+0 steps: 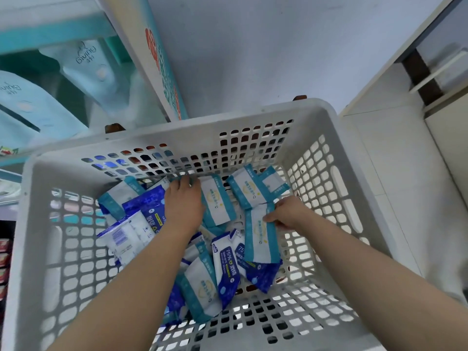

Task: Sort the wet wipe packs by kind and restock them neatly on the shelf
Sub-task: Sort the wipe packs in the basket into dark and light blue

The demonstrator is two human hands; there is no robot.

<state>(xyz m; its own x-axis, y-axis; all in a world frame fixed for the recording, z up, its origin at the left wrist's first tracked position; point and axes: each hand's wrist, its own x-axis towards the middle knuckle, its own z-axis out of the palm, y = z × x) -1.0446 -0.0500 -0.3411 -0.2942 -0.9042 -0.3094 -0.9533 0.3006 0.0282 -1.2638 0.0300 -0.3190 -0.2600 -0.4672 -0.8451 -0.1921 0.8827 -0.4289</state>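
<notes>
Both my hands reach down into a white perforated basket holding several wet wipe packs of two kinds: teal-and-white and dark blue 75% alcohol. My left hand rests palm down at the far wall, its fingertips on the top edge of a teal-and-white pack. My right hand pinches the upper edge of another teal-and-white pack, which lies over a dark blue pack. More dark blue packs lie left of my left wrist, and one stands between my forearms.
To the upper left is a shelf with large pale teal bagged goods. Lower shelf tiers with small red items show at the left edge. White tiled floor and a white cabinet lie to the right.
</notes>
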